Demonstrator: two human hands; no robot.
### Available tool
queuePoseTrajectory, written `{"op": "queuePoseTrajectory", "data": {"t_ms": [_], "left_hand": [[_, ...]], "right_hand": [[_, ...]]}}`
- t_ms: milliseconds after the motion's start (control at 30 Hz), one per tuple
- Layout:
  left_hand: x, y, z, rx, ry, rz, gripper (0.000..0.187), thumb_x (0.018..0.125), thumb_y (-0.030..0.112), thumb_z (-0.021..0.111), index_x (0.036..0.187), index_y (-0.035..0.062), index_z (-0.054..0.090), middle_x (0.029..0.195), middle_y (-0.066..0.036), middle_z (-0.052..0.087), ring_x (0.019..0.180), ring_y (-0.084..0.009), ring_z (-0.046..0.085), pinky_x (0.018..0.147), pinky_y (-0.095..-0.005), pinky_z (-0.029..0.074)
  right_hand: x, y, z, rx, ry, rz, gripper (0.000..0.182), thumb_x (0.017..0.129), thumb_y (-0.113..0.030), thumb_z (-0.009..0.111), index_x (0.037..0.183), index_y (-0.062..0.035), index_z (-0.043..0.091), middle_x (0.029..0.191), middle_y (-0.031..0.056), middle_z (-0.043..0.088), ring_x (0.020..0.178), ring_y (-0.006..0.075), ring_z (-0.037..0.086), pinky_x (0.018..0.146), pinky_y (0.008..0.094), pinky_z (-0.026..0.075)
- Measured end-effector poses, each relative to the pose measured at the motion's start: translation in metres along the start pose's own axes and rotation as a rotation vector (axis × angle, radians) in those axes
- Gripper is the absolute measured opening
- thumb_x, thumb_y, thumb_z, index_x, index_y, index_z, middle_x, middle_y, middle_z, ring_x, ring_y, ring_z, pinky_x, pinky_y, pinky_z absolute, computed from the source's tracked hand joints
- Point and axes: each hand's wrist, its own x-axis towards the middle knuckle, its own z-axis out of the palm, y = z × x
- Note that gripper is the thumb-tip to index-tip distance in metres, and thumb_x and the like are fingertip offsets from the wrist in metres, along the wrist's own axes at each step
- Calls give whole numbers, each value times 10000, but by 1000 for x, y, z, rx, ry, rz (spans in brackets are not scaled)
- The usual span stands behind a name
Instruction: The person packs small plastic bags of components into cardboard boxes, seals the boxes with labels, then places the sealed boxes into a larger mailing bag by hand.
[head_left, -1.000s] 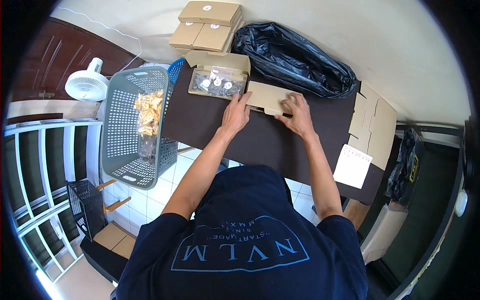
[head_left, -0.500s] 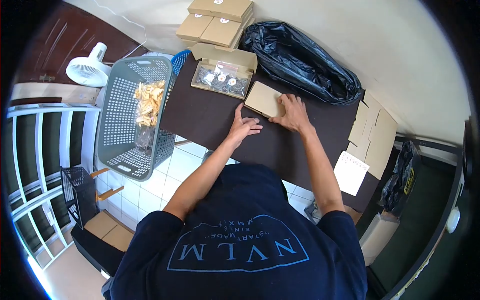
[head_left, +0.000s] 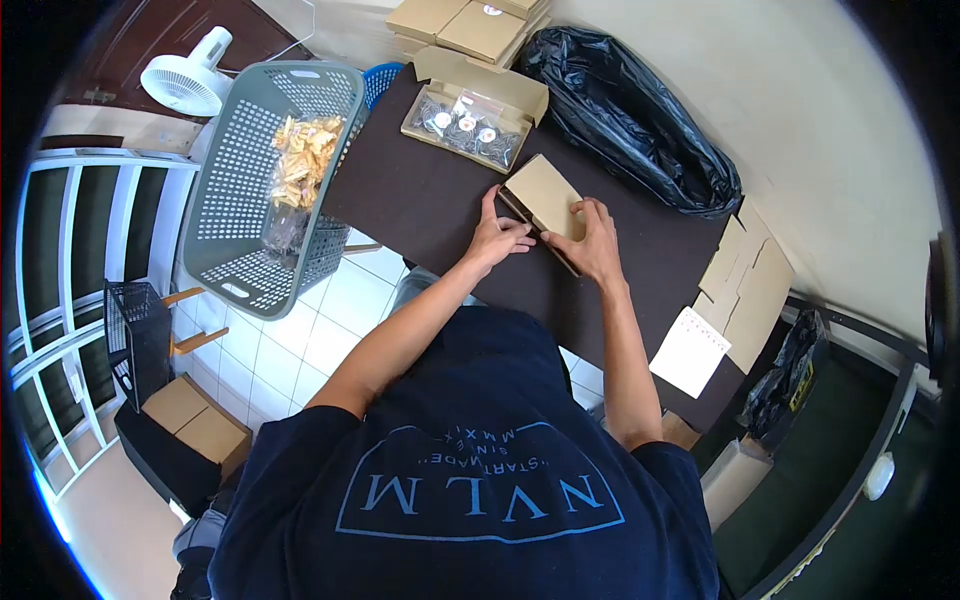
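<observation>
A small brown cardboard box (head_left: pixel 545 190) sits on the dark table, turned at an angle, with a dark gap along its near left edge. My right hand (head_left: pixel 594 245) grips its right end, with the fingers over the top and the thumb at the near edge. My left hand (head_left: pixel 494 240) is at the box's near left side, fingers apart, one digit at the left corner. Just behind stands an open cardboard box (head_left: pixel 465 148) with dark-filled clear packets (head_left: pixel 466 124) bearing round white stickers inside.
Closed cardboard boxes (head_left: pixel 480 32) are stacked at the back, beside a black plastic bag (head_left: pixel 630 120). A grey basket (head_left: pixel 225 180) with yellowish bagged pieces (head_left: pixel 305 160) stands left of the table (head_left: pixel 400 205). Flat cardboard (head_left: pixel 745 280) and white paper (head_left: pixel 690 352) lie at the right.
The small box has turned, its right end swinging toward me, and a gap now shows along its near edge. My left fingers have come against it. The camera view has shifted.
</observation>
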Motion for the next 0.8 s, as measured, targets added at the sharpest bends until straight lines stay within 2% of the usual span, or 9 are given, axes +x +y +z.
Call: {"op": "queuePoseTrajectory", "data": {"t_ms": [267, 333, 467, 533, 800], "left_hand": [[4, -3, 1, 11, 32, 14, 931, 888, -21, 602, 1510, 208, -52, 1016, -215, 635, 831, -279, 703, 697, -372, 607], [4, 5, 4, 34, 43, -58, 923, 897, -17, 581, 1507, 211, -73, 1105, -235, 582, 907, -308, 686, 772, -400, 599], [3, 14, 10, 54, 73, -93, 921, 882, -33, 572, 1501, 205, -68, 1127, -255, 571, 916, -314, 685, 778, -406, 599], [4, 10, 12, 40, 136, -50, 847, 866, -40, 576, 1478, 198, 41, 1021, -240, 631, 825, -288, 702, 696, -395, 613], [14, 3, 10, -10, 123, -72, 889, 856, -60, 579, 1480, 214, 9, 1028, -244, 617, 847, -311, 694, 736, -416, 615]], "right_hand": [[-5, 1, 10, -50, 65, -25, 670, 648, -394, 851, 1134, -43, 551, 1357, 253, 475, 1205, 432, 481, 1014, 516, 372], [-7, 2, 14, -68, 72, -22, 674, 649, -391, 850, 1144, -44, 551, 1363, 255, 470, 1217, 433, 472, 1024, 516, 361], [-6, -1, 11, -27, 52, 10, 683, 655, -382, 848, 1169, -45, 549, 1379, 258, 458, 1240, 436, 453, 1040, 512, 347], [-6, 0, 11, -10, 50, 8, 678, 658, -379, 847, 1168, -46, 550, 1382, 258, 456, 1243, 435, 451, 1042, 512, 346], [-10, 0, 17, -30, 59, -12, 685, 657, -354, 848, 1188, -48, 542, 1392, 260, 445, 1270, 431, 422, 1057, 512, 323]]}}
